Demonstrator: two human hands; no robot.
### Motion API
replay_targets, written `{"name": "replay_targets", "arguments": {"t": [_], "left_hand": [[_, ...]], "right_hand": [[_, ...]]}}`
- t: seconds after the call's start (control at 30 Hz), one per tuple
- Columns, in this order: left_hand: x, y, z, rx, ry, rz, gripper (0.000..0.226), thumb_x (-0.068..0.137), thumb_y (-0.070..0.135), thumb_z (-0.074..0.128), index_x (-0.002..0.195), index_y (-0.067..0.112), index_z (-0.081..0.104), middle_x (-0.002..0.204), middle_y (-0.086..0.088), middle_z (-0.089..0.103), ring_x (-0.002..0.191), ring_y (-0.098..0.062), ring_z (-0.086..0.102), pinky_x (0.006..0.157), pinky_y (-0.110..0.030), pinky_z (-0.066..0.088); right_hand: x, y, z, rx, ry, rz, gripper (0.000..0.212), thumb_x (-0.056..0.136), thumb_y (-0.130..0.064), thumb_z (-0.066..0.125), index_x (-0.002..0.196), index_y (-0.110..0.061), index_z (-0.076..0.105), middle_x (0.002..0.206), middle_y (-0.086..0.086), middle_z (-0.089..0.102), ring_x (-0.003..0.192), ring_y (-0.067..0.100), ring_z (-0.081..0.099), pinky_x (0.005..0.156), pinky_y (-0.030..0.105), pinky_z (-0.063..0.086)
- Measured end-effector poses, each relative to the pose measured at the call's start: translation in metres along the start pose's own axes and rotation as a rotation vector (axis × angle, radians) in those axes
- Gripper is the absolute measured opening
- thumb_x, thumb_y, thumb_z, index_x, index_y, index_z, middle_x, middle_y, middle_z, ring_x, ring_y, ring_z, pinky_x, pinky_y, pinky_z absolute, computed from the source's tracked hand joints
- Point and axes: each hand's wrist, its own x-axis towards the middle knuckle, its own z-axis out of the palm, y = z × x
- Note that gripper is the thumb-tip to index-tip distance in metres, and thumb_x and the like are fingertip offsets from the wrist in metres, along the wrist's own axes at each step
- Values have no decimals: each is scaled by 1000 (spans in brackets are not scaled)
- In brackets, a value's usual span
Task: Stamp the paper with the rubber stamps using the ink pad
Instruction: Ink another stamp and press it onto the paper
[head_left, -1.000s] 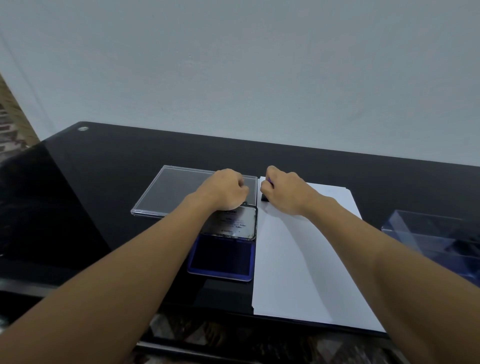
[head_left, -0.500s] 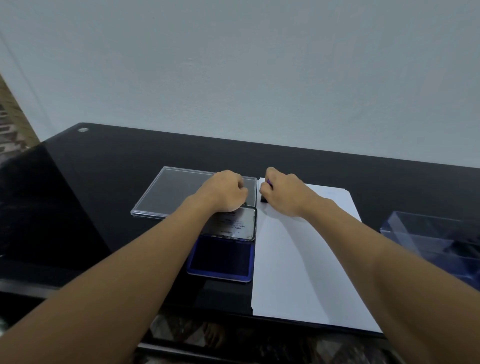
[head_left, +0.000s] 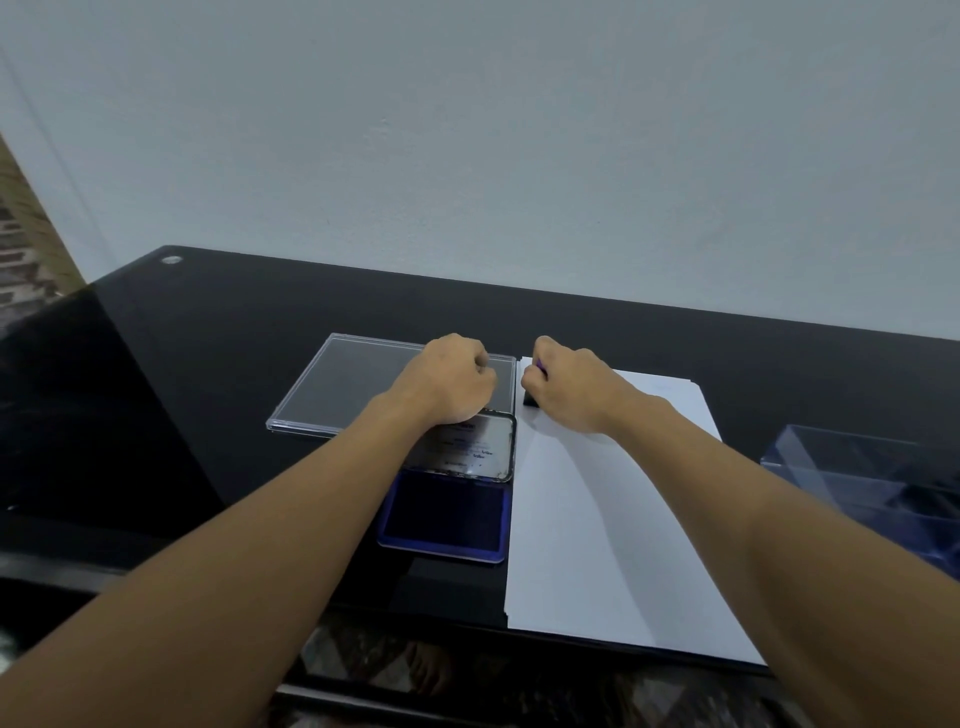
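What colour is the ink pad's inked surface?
Dark blue, inside a blue case: the ink pad, seen in the head view.

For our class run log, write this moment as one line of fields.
step: stamping | right hand: rubber stamp on paper far-left corner | left hand: fisted, above open ink pad | marks: none visible

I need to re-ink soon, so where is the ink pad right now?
In the head view, the open ink pad lies on the black table just left of the paper, under the left forearm.

Centre frame, an ink pad (head_left: 445, 517) lies left of the paper (head_left: 597, 519); a tray (head_left: 358, 382) above it, a box (head_left: 872, 483) far right.
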Motion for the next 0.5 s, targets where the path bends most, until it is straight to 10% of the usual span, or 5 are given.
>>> {"name": "replay_targets", "arguments": {"t": [0.5], "left_hand": [[-39,4,-38,-22,39,-30,34,102,27,47,131,15,60,142,-2,54,127,-19,51,95,-27,38]], "right_hand": [[-18,-13,-36,126,88,67,23,98,-33,46,93,-12,54,90,7,62,75,21,53,65,33,44]]}}
